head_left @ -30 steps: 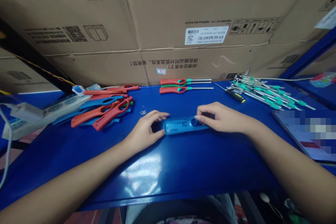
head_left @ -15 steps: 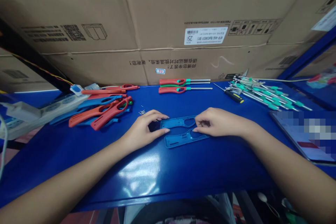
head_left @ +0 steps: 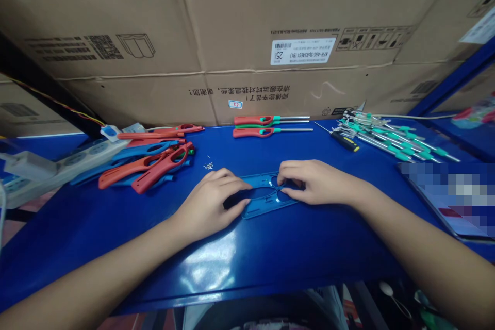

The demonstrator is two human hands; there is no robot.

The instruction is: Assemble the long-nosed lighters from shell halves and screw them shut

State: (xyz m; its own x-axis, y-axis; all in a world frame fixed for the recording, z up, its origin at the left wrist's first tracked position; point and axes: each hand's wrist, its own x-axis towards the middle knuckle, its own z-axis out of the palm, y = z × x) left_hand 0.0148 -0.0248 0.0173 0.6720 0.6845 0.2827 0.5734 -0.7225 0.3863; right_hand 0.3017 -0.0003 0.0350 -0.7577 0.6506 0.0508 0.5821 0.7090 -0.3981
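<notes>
Two blue plastic handle halves lie side by side on the table, hollow sides up. The upper half [head_left: 260, 181] runs between both hands, and the lower half [head_left: 263, 205] is nearer the table's front edge. My left hand [head_left: 216, 198] rests at their left ends, thumb and fingers apart, fingertips touching the upper half and thumb by the lower one. At the right ends, my right hand [head_left: 309, 181] has its fingers curled over the finger-hole part of the upper half, with the thumb on the lower half; its fingertips are partly hidden.
Red and blue handle pieces [head_left: 158, 167] lie beside a power strip [head_left: 77, 165] at left. Assembled red lighters [head_left: 253, 133] are at the back. A screwdriver [head_left: 344, 141], metal rods [head_left: 394, 136] and a tablet [head_left: 444, 201] sit at right; cardboard [head_left: 232, 20] stands behind.
The right hand has shifted slightly left along the halves. The upper half has moved down and left, closer to the lower one, and my left fingers reach further over it.
</notes>
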